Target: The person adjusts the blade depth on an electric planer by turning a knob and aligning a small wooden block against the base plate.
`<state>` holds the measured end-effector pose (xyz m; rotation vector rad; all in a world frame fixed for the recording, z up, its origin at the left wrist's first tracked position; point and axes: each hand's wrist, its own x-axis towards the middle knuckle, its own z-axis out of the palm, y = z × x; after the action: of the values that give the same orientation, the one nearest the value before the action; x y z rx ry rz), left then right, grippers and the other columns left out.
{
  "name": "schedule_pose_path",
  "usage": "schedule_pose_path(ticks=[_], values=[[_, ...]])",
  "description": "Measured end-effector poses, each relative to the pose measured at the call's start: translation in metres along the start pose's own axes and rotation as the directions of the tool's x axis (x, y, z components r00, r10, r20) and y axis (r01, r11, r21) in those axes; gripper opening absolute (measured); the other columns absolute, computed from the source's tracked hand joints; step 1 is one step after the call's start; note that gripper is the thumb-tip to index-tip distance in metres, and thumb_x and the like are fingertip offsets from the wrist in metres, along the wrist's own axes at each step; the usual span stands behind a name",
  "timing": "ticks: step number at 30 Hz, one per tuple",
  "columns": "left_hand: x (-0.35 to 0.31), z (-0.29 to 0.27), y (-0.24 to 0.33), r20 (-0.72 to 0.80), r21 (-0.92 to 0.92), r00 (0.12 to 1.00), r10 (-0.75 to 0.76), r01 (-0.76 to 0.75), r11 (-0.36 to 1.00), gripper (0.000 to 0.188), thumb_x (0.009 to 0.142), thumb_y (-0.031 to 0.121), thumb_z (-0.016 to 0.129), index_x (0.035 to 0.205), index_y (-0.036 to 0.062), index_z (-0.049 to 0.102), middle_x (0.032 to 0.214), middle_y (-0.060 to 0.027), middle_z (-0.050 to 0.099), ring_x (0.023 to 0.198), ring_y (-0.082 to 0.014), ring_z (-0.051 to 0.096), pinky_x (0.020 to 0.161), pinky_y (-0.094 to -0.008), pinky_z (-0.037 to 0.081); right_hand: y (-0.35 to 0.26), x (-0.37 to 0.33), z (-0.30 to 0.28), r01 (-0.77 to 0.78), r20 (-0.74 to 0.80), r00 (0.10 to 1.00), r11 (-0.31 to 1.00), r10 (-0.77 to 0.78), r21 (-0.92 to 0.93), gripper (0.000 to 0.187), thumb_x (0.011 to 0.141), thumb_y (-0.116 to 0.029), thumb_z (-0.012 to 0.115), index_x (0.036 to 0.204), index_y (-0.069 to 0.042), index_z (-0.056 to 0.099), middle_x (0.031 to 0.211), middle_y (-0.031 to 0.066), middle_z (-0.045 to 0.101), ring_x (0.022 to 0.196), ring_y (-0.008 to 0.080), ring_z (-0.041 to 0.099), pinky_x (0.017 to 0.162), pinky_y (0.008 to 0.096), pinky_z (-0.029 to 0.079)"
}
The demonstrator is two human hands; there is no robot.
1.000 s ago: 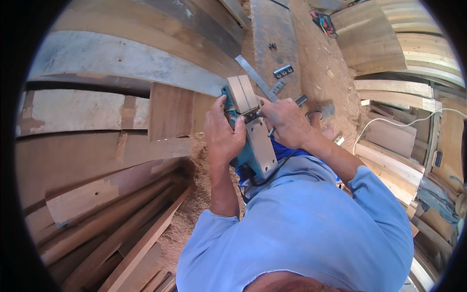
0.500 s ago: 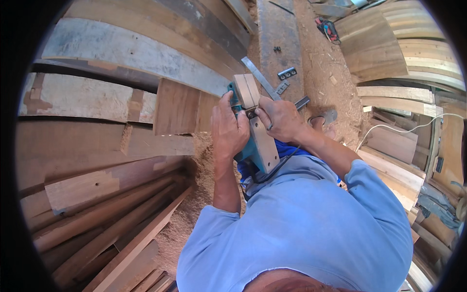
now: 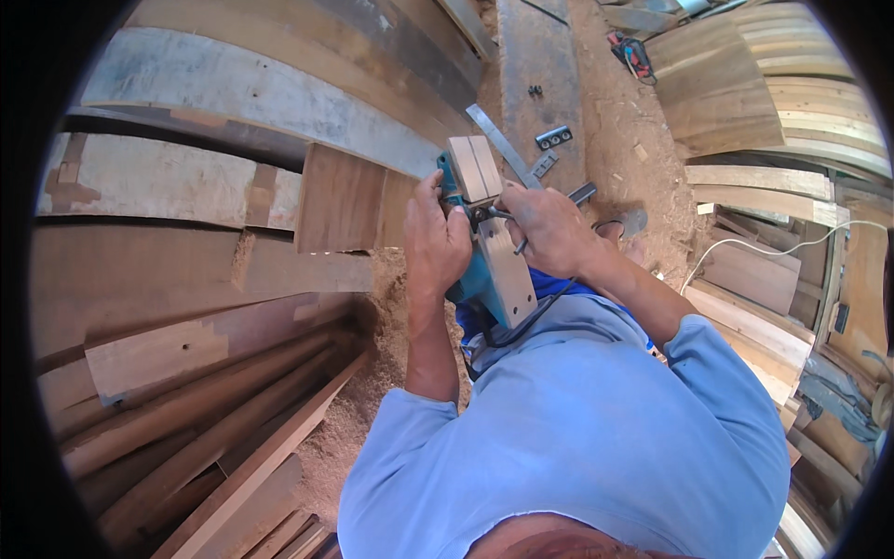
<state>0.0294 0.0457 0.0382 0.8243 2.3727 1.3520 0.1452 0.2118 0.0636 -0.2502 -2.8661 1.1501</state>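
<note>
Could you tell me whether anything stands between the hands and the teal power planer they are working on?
Nothing visible does. The left hand grips the side of the teal power planer, and the right hand rests directly on its upturned metal base, beside a small dark tool.

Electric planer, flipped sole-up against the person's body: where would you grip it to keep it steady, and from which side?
Grip the teal body of the electric planer from its left flank, where the left hand already wraps it. The flat sole faces up and must stay free, since the right hand works at the middle of it. The cord trails from the near end, so avoid that end.
</note>
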Motion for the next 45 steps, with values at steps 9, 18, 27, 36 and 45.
schedule_pose_path(ticks=[9, 18, 27, 36, 45], values=[[0.0, -0.003, 0.004, 0.003, 0.072, 0.999, 0.05, -0.051, 0.996, 0.055, 0.092, 0.013, 0.058, 0.144, -0.001, 0.047, 0.115, -0.0274, 0.064, 0.107, -0.0445, 0.059, 0.096, -0.054, 0.046, -0.002, 0.005, 0.0, 0.304, 0.005, 0.952, 0.937, -0.308, -0.172, 0.038, 0.072, -0.004, 0.07, 0.11, -0.006, 0.063, 0.089, 0.0109, 0.066, 0.093, 0.0337, 0.065, 0.085, 0.0453, 0.045], [-0.006, 0.008, 0.011, 0.004, 0.258, 0.995, 0.1, -0.097, 0.961, 0.064, 0.087, 0.018, 0.064, 0.147, 0.003, 0.048, 0.116, -0.0272, 0.061, 0.107, -0.0469, 0.056, 0.095, -0.0554, 0.044, -0.002, 0.011, 0.013, -0.078, -0.006, 0.997, 0.997, 0.078, -0.007, 0.021, 0.1, -0.025, 0.061, 0.096, -0.004, 0.06, 0.096, 0.0221, 0.066, 0.092, 0.0451, 0.067, 0.078, 0.0528, 0.055], [-0.002, 0.007, 0.029, 0.064, 0.349, 0.995, 0.075, -0.092, 0.933, 0.072, 0.084, 0.018, 0.068, 0.15, 0.0036, 0.043, 0.118, -0.0229, 0.062, 0.105, -0.0426, 0.057, 0.088, -0.0542, 0.044, -0.012, 0.008, 0.013, -0.099, -0.186, 0.975, 0.985, 0.125, 0.143, 0.015, 0.098, -0.016, 0.059, 0.103, -0.003, 0.063, 0.124, 0.0211, 0.067, 0.086, 0.0452, 0.068, 0.072, 0.0509, 0.054], [0.005, 0.007, 0.036, 0.128, 0.335, 0.991, -0.03, -0.015, 0.942, 0.073, 0.084, 0.021, 0.07, 0.149, 0.0017, 0.043, 0.121, -0.0233, 0.062, 0.113, -0.0429, 0.055, 0.097, -0.056, 0.041, -0.009, 0.01, 0.014, -0.116, -0.229, 0.959, 0.97, 0.166, 0.216, 0.032, 0.099, -0.011, 0.056, 0.13, -0.005, 0.063, 0.109, 0.0193, 0.072, 0.082, 0.0419, 0.07, 0.068, 0.0461, 0.056], [0.008, 0.007, 0.032, 0.096, 0.306, 0.995, -0.019, -0.011, 0.952, 0.075, 0.083, 0.019, 0.073, 0.15, 0.0036, 0.042, 0.12, -0.0256, 0.061, 0.11, -0.0447, 0.057, 0.093, -0.0551, 0.043, -0.021, 0.016, 0.004, -0.222, -0.161, 0.95, 0.94, 0.269, 0.258, 0.02, 0.099, -0.017, 0.059, 0.104, 0.001, 0.066, 0.131, 0.0266, 0.065, 0.106, 0.044, 0.068, 0.088, 0.0475, 0.057]])
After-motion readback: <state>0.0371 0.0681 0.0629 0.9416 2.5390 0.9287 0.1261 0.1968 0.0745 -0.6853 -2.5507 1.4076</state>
